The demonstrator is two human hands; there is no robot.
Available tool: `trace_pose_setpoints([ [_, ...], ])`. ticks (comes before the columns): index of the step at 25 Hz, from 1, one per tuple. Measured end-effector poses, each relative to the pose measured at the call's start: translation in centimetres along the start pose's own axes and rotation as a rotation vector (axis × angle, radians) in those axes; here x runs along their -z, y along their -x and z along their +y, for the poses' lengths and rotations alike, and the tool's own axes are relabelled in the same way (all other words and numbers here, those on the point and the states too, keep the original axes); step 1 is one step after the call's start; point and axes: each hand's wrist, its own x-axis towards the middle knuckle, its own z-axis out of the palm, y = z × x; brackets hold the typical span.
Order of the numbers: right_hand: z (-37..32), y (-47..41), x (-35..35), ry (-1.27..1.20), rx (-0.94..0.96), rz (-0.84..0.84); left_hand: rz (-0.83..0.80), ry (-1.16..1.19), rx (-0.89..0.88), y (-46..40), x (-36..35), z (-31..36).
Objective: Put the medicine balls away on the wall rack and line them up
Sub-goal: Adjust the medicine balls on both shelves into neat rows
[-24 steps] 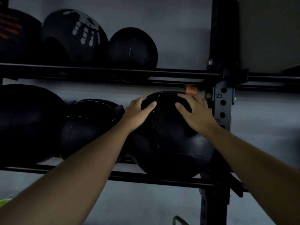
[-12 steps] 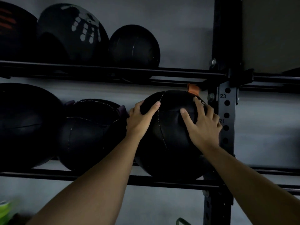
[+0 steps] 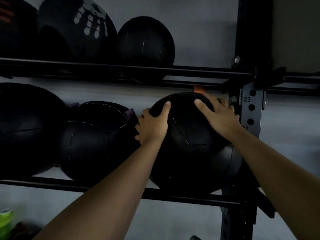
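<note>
A black stitched medicine ball (image 3: 194, 153) rests on the lower rails of the wall rack (image 3: 181, 197), at the right end beside the upright post. My left hand (image 3: 153, 124) grips its upper left side, thumb over the top seam. My right hand (image 3: 219, 116) lies spread on its upper right, fingers reaching behind toward the post. An orange tab (image 3: 198, 88) shows just above the ball. To the left sit a second stitched ball (image 3: 91, 139) and a larger black ball (image 3: 26, 129).
The upper shelf rail (image 3: 121, 70) carries three balls: one with orange stripes (image 3: 12, 30), one with a white handprint (image 3: 76, 30), a smaller plain one (image 3: 145, 42). A numbered, perforated grey post (image 3: 252, 115) stands right. Something green (image 3: 6, 222) lies at bottom left.
Both hands stayed on the right ball; the left slid down its left side and the right shifted back up toward the post. The view moved closer.
</note>
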Motion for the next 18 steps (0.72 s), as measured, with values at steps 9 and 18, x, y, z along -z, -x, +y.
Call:
trace_pose_setpoints([
  [9, 0.6, 1.5, 0.4, 0.046, 0.12, -0.022, -0.069, -0.041, -0.049, 0.6, 0.9, -0.1],
  [18, -14.1, 3.0, -6.3, 0.17, 0.382, -0.007, 0.007, -0.217, -0.397, -3.8, 12.1, -1.8],
])
